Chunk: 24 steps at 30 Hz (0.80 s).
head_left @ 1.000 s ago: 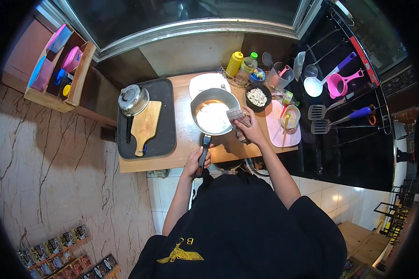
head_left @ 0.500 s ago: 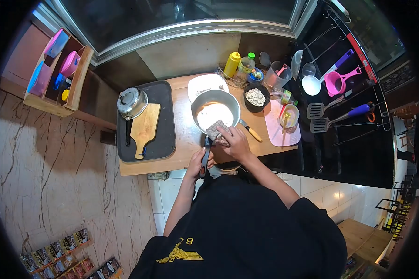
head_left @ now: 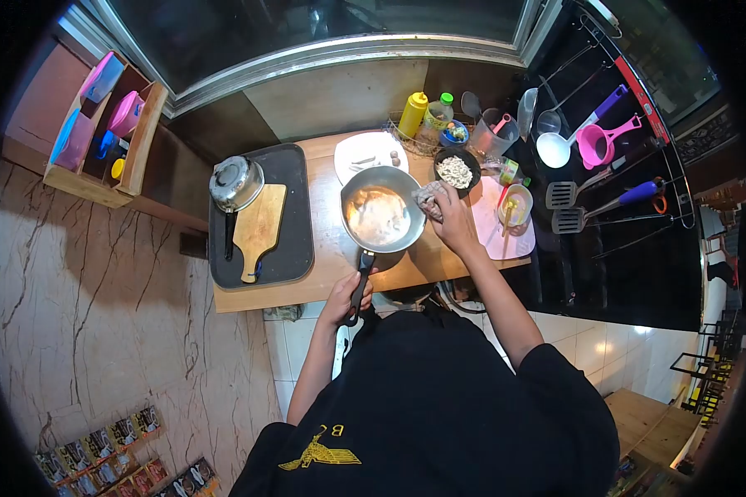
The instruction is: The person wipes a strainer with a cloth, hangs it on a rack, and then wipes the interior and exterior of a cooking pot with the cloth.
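So I've got my left hand (head_left: 344, 300) wrapped around the black handle of a grey saucepan (head_left: 377, 211), fingers curled all the way round. The pan sits over the middle of the wooden table (head_left: 327, 257), handle pointing back at me past the near edge; can't tell if its bottom is actually resting on the wood. Inside there's a patchy brownish film with a bright shine on it.

My right hand (head_left: 449, 214) is clamped on a bunched-up checked cloth (head_left: 428, 200), right at the pan's right rim.

Just behind the pan is a white plate (head_left: 347, 149) with a few small bits on it. A black bowl (head_left: 473, 159) full of pale chopped stuff is just past my right hand, and to the right of that hand there's a pink board (head_left: 487, 225) with a little bowl on it. At the back, a wire basket holds a yellow bottle (head_left: 413, 114) and a green-capped one, with a clear jug (head_left: 496, 132) next to it.

Over on the left, a dark tray (head_left: 298, 232) carries a metal pot (head_left: 236, 180) and a wooden paddle board (head_left: 261, 222). Off to the right it's ladles and two slotted turners against a black surface.
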Motion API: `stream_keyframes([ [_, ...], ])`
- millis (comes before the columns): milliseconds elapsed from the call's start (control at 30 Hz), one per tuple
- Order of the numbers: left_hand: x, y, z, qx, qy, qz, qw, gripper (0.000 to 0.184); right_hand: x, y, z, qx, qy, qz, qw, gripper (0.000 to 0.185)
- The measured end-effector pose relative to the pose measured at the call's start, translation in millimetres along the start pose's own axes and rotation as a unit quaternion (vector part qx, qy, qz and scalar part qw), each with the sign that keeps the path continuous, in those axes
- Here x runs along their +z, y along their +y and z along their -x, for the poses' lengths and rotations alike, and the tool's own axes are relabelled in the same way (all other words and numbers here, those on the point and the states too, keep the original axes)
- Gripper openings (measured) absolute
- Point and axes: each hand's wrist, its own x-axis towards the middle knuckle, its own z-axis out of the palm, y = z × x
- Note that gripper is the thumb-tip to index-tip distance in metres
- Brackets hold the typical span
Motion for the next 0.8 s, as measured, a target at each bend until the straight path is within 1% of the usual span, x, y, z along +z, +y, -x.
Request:
stream_keyframes([
  [67, 0, 0, 2, -0.001, 0.009, 0.000, 1.000, 0.046, 2, -3, 2, -0.021, 0.008, -0.013, 1.000, 0.045],
  [133, -1, -2, 3, -0.003, 0.019, 0.000, 1.000, 0.046, 6, -6, 13, -0.049, 0.001, -0.019, 0.999, 0.050],
  [167, -4, -4, 3, 0.002, 0.019, 0.002, 1.000, 0.046, 7, -7, 20, -0.049, 0.000, -0.019, 0.999, 0.050],
  [233, -5, -5, 3, 0.006, 0.019, 0.005, 1.000, 0.046, 5, -12, 30, -0.036, -0.070, 0.022, 0.997, 0.053],
  [300, -5, -4, 7, -0.009, 0.017, -0.006, 1.000, 0.046, 4, -14, 30, -0.026, -0.060, 0.018, 0.998, 0.050],
  [367, -3, -3, 10, -0.018, 0.004, -0.003, 1.000, 0.046, 2, -10, 24, 0.019, -0.030, 0.009, 0.999, 0.044],
  [400, -1, -3, 12, -0.028, -0.010, 0.000, 1.000, 0.046, 1, -6, 16, 0.001, 0.005, -0.007, 1.000, 0.039],
  [533, 5, -4, 15, -0.040, -0.014, 0.005, 0.999, 0.046, -5, 6, -5, -0.002, 0.020, 0.009, 1.000, 0.036],
  [667, 5, -6, 16, -0.038, -0.016, 0.009, 0.999, 0.046, -8, 7, -10, -0.025, 0.026, -0.003, 0.999, 0.035],
  [800, -4, -8, 15, -0.029, -0.011, 0.021, 0.999, 0.046, -14, -5, 1, 0.000, -0.023, 0.001, 1.000, 0.034],
])
